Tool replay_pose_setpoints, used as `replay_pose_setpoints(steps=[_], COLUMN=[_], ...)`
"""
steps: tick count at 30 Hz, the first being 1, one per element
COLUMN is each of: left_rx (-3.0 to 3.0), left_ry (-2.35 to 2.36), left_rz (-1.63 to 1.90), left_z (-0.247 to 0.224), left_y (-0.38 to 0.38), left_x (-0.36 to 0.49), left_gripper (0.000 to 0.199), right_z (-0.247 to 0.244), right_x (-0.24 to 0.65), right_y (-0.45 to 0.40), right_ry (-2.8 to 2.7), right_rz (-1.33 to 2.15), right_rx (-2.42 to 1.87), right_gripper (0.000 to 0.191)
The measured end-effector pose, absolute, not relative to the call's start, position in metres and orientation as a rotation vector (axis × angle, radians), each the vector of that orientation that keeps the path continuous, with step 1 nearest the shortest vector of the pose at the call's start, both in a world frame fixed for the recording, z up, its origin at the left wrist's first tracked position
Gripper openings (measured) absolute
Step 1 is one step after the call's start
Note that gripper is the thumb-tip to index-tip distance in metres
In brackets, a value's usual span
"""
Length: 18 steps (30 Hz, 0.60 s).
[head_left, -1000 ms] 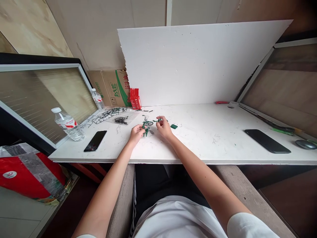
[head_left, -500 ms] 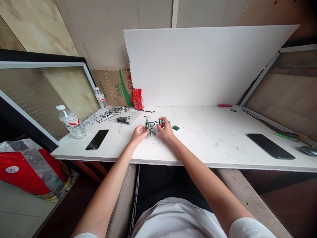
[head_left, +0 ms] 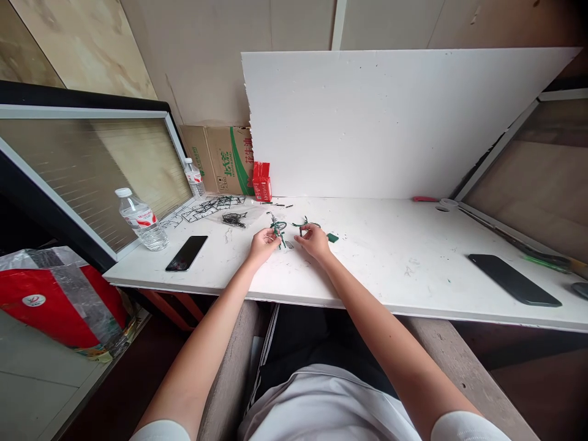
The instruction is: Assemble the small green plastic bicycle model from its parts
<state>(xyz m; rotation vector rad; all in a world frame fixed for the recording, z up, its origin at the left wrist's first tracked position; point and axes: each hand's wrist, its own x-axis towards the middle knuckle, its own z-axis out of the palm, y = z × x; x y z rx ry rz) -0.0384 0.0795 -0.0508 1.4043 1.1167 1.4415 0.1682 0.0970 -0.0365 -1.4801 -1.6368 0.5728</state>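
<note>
Green model bike frame (head_left: 278,228) mid table toward back edge, left hand (head_left: 263,244) fingers pinched on it, right hand (head_left: 315,239) fingers pinched on small green part (head_left: 304,224), green block (head_left: 332,237) just right, black phone (head_left: 186,253) and water bottle (head_left: 141,221) near left edge, second phone (head_left: 514,279) far right, nothing between hands.

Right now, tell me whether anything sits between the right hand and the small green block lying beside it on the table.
Nothing visible does. The right hand rests just left of the green block, with only bare white table between them. The left hand holds the green model on the opposite side.
</note>
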Motion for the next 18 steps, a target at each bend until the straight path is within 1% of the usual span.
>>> replay_pose_setpoints(steps=[2,4,9,18], left_rx=[1.406,1.416,1.444,1.508], left_ry=[1.153,1.196,1.262,1.346], left_rz=[1.481,1.513,1.546,1.568], left_z=[-0.0518,-0.0526,-0.0558,-0.0541], left_y=[0.0806,0.0816,0.0851,0.0826], left_x=[-0.0382,-0.0383,-0.0399,-0.0392], left_gripper=[0.035,0.036,0.036,0.033], right_z=[-0.0373,-0.0381,-0.0368,-0.0356], right_x=[0.1672,0.1666,0.1661,0.1618], right_y=[0.0960,0.0953,0.0921,0.0872], right_ry=[-1.687,-1.739,-1.844,-1.910], right_rz=[0.540,0.490,0.391,0.248], right_rx=[-1.547,-1.585,-1.652,-1.597], right_gripper=[0.045,0.047,0.036,0.019])
